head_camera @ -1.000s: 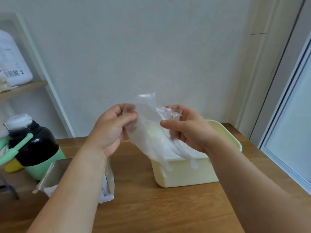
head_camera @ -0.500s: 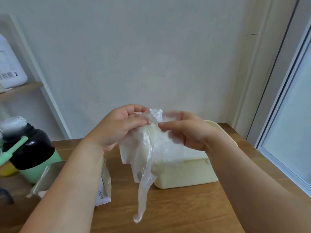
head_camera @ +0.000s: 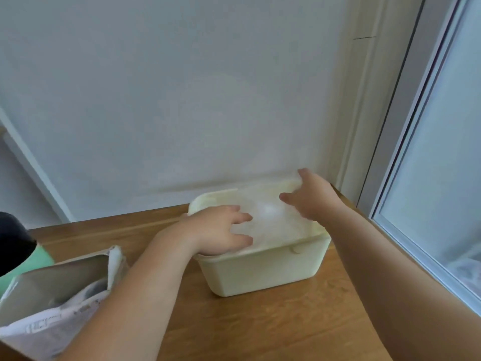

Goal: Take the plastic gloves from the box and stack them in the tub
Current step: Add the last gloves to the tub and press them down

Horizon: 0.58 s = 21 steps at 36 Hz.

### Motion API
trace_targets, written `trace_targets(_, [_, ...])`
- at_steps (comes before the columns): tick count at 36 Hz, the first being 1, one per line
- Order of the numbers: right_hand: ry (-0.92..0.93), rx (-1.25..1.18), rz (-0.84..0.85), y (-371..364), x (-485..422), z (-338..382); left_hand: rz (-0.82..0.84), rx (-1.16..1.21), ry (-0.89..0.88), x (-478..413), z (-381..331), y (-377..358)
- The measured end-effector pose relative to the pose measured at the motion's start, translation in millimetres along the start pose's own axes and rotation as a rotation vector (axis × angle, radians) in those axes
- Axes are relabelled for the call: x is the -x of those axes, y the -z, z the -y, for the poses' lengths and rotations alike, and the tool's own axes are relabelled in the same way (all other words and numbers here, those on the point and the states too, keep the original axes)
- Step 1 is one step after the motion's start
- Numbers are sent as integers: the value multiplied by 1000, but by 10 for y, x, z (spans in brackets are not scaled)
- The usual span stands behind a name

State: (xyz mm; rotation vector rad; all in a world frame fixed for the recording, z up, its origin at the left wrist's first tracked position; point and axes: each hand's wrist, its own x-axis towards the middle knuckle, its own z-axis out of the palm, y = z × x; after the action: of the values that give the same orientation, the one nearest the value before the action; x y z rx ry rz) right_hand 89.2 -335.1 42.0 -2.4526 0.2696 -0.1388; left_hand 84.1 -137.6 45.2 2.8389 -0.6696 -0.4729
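Observation:
A pale yellow plastic tub (head_camera: 263, 269) stands on the wooden table near the wall. Clear plastic gloves (head_camera: 270, 217) lie flat across its top. My left hand (head_camera: 218, 233) rests on the near left part of the gloves with fingers spread. Over the tub's far right corner, my right hand (head_camera: 312, 199) has its fingers spread on the gloves' edge. The open glove box (head_camera: 52, 300), white with small print, lies at the lower left under my left forearm.
A black and green bottle (head_camera: 15, 246) stands at the left edge behind the box. The wall runs close behind the tub. A window frame (head_camera: 416, 230) borders the table on the right. Bare wooden table (head_camera: 260, 329) lies in front of the tub.
Both hands held a glove up in the air before. They have gone down and forward, and the glove now lies spread on the tub under my open hands.

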Motion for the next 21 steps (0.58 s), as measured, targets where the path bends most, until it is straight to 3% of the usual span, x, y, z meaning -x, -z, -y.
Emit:
trace_targets(4, [247,172,-208,-4,107,23,47,27,13,-125,-67,-57])
trace_targets(6, [368,239,-208,1,126,48,50,39,24,-184,-88,-92])
trace_targets(9, [406,257,63,-34,127,73,52,12,42,-259,-110,-136])
trace_targets(13, [228,358,500,-171,31,-12,110,-26,49,-329,-118,-174])
trace_targets(16, [155,493,654,-202,-41,-53,178,-6,56,-365,-106,-199])
trace_targets(21, [132,590,732,-231,-63,-30,284,-47,64,-436,-105,-235])
